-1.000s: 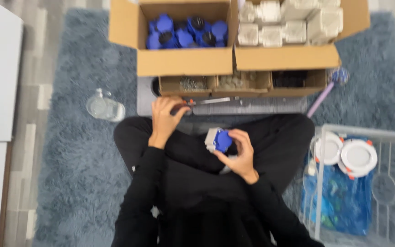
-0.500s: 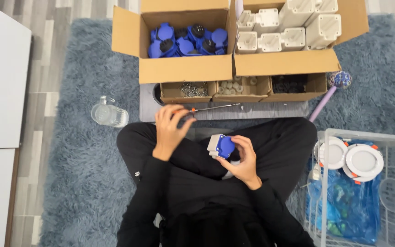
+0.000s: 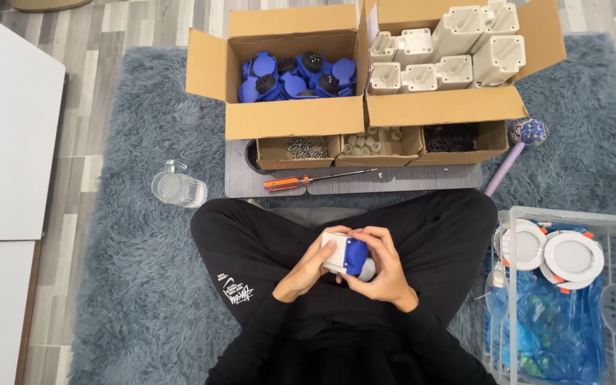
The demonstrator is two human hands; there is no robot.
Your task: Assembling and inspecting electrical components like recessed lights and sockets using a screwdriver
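Left hand (image 3: 308,274) withdrawn from screwdriver (image 3: 301,183), now lying beyond fingers on board. Both hands' fingers clasp white-and-blue socket unit (image 3: 344,255) over lap; right hand (image 3: 386,271) supports. Tool step paused.

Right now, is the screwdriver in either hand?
No, the screwdriver lies on the grey board, while both hands hold the socket.

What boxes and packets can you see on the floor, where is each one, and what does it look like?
Left cardboard box: open, brown, at the top, full of blue caps.
Right cardboard box: open, brown, beside it, holds white housings.
Three small trays: brown, in a row in front, holding screws, pale plugs and dark bits.
Clear crate: bottom right, round white lights over a blue bag.
No screens or signs.
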